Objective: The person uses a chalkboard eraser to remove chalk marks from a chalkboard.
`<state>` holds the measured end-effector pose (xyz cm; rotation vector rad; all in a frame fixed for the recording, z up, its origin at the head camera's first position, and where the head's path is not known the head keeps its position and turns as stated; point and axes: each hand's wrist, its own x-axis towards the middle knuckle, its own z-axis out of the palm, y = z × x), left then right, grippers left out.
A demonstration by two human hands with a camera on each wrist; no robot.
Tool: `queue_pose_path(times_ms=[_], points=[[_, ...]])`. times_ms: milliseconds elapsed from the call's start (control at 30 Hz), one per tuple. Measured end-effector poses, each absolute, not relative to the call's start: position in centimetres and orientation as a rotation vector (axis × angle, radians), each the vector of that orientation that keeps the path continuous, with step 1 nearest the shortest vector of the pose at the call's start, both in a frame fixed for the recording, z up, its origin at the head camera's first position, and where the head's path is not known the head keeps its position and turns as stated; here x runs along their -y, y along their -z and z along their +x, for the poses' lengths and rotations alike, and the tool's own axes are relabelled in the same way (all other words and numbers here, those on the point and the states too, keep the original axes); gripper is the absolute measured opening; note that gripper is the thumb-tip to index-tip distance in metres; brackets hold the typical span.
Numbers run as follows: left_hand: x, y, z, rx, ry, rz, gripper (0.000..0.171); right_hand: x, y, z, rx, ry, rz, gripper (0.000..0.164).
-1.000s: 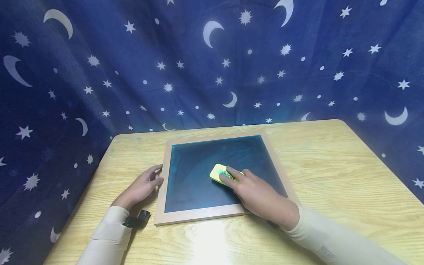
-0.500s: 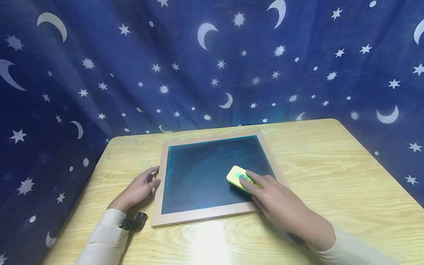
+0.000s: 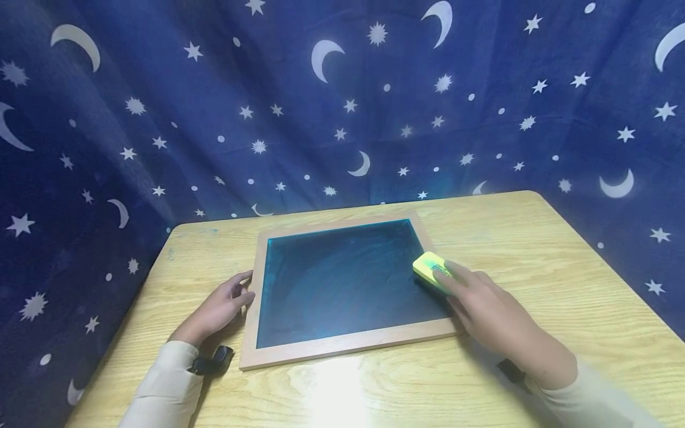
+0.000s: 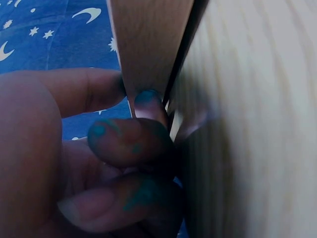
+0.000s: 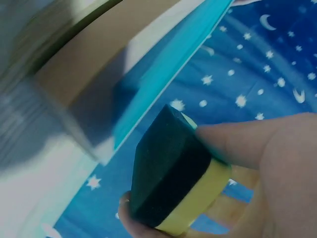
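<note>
A small chalkboard (image 3: 332, 288) with a wooden frame (image 3: 342, 346) lies on the table, its dark surface showing faint bluish smears. My left hand (image 3: 218, 309) holds the frame's left edge; in the left wrist view, blue-green marks cover its fingertips (image 4: 114, 141), which are at the wooden side (image 4: 153, 44). My right hand (image 3: 495, 312) grips a yellow magnetic board eraser (image 3: 430, 266) over the board's right edge. In the right wrist view, the eraser's dark felt (image 5: 168, 163) shows, apart from the board, between thumb and fingers.
The light wood-grain table (image 3: 503, 238) extends around the board. A dark blue curtain (image 3: 289, 71) with moons and stars hangs behind and at the sides. A black strap device (image 3: 214, 361) sits at the left wrist. Blue smudges (image 3: 211, 230) mark the far left tabletop.
My right hand has moved the eraser rightward across the chalkboard to its right edge and lifted it. My left hand stays at the frame's left edge. The head view has shifted slightly.
</note>
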<state>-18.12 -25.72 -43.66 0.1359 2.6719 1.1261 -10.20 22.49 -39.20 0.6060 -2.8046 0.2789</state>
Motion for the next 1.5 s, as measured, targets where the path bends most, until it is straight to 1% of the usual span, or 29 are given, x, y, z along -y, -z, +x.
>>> queue_pose_path(times_ms=[167, 333, 533, 600, 700, 767, 1133, 1300, 1500], points=[[25.8, 43.6, -18.0, -2.671, -1.129, 0.136, 0.062, -23.8, 39.5, -11.4, 2.850, -0.297, 0.510, 0.054], [25.9, 43.7, -17.8, -2.670, -1.137, 0.138, 0.062, -25.0, 40.1, -12.7, 2.858, -0.313, 0.439, 0.049], [26.0, 43.7, -17.7, -2.663, -1.150, 0.136, 0.062, -26.1, 40.9, -14.2, 2.880, -0.253, 0.428, 0.043], [26.0, 43.7, -17.7, -2.665, -1.151, 0.136, 0.062, -26.3, 41.1, -14.6, 2.870, -0.236, 0.439, 0.038], [25.8, 43.8, -17.8, -2.667, -1.149, 0.146, 0.062, -26.5, 41.3, -14.9, 2.872, -0.228, 0.436, 0.035], [25.7, 43.8, -17.8, -2.664, -1.152, 0.153, 0.062, -26.6, 41.4, -14.9, 2.895, -0.231, 0.427, 0.036], [26.0, 43.8, -17.7, -2.674, -1.141, 0.172, 0.061, -26.6, 42.1, -14.4, 2.941, -0.298, 0.468, 0.060], [26.1, 43.8, -17.6, -2.678, -1.137, 0.171, 0.061, -26.5, 41.9, -14.4, 2.976, -0.294, 0.444, 0.060], [26.3, 42.9, -17.5, -2.762, -1.096, 0.143, 0.060, -25.9, 41.4, -14.2, 2.946, -0.205, 0.393, 0.054]])
